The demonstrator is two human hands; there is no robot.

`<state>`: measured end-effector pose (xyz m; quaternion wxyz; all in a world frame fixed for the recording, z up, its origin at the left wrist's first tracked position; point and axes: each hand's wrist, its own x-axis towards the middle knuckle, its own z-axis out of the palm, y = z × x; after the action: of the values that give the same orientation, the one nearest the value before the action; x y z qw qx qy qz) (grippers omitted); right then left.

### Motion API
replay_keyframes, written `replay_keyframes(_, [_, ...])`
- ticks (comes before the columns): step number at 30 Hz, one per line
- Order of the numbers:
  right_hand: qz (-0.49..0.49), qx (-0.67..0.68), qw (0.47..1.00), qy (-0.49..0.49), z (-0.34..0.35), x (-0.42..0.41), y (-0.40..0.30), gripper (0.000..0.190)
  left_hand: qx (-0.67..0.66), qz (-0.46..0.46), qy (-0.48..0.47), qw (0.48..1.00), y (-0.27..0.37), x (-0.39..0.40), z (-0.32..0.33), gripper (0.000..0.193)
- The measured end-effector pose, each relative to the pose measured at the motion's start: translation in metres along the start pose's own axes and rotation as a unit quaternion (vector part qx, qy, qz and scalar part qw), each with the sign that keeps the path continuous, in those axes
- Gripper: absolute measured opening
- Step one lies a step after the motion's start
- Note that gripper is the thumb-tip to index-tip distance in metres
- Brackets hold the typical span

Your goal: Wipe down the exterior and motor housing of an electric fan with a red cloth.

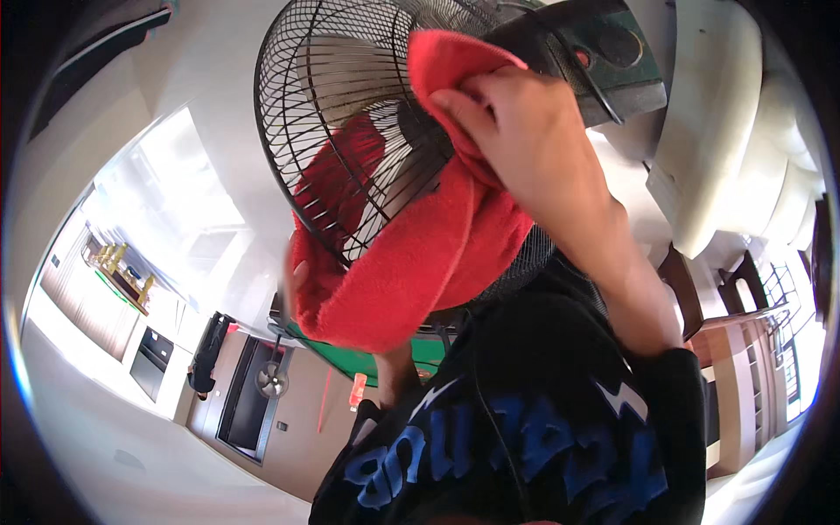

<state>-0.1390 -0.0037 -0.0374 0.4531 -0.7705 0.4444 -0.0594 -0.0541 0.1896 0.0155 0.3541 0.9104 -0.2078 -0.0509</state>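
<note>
A black wire fan guard (282,131) fills the upper middle, with pale fan blades (354,72) seen through its wires. A red fluffy cloth (407,262) drapes over the guard's lower rim; red fabric also shows through the wires. My right hand (518,125) pinches a fold of the cloth between thumb and fingers near the guard's middle. My left hand (296,279) holds the cloth at the lower left rim, mostly hidden by it. A dark green housing (617,52) with a red button and a round dial adjoins the guard at upper right.
A green surface (341,354) shows below the cloth. Farther off at lower left are a person in dark clothes (209,354), a standing fan (272,379) and a dark doorway (246,400). A pale cushioned seat (715,118) and wooden furniture (728,394) lie at right.
</note>
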Motion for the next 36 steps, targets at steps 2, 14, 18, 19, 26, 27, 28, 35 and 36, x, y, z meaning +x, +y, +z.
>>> replay_keyframes(2, [-0.016, 0.002, 0.999, -0.03, 0.001, 0.001, -0.006, 0.025, -0.039, -0.028, 0.012, 0.999, 0.004, 0.003, 0.008, 0.059])
replay_keyframes(14, [-0.008, -0.047, 0.996, -0.076, 0.0, 0.002, -0.023, 0.021, -0.256, -0.247, 0.128, 0.926, 0.022, 0.003, 0.04, 0.055])
replay_keyframes(18, [-0.02, -0.033, 0.997, -0.067, -0.008, 0.012, -0.022, 0.018, -0.255, -0.252, 0.104, 0.928, 0.026, -0.002, 0.04, 0.049])
replay_keyframes(19, [-0.024, -0.033, 0.996, -0.075, -0.009, 0.015, -0.023, 0.019, -0.256, -0.257, 0.108, 0.926, 0.026, -0.002, 0.041, 0.049])
replay_keyframes(26, [0.012, -0.151, 0.983, -0.099, -0.04, 0.029, -0.022, 0.027, -0.163, -0.159, 0.078, 0.971, 0.031, 0.0, 0.045, 0.047])
replay_keyframes(27, [0.009, -0.164, 0.981, -0.105, -0.033, 0.033, -0.027, 0.027, -0.152, -0.147, 0.073, 0.975, 0.032, 0.0, 0.047, 0.047])
replay_keyframes(28, [0.009, -0.193, 0.973, -0.126, -0.024, 0.039, -0.033, 0.026, -0.141, -0.137, 0.068, 0.978, 0.03, 0.0, 0.048, 0.047])
replay_keyframes(35, [0.113, -0.248, 0.924, -0.267, -0.026, 0.058, -0.043, 0.024, -0.041, -0.109, 0.068, 0.991, 0.027, -0.007, 0.046, 0.045])
replay_keyframes(36, [0.072, -0.23, 0.935, -0.261, -0.038, 0.057, -0.031, 0.022, -0.032, -0.104, 0.064, 0.992, 0.027, -0.008, 0.044, 0.044])
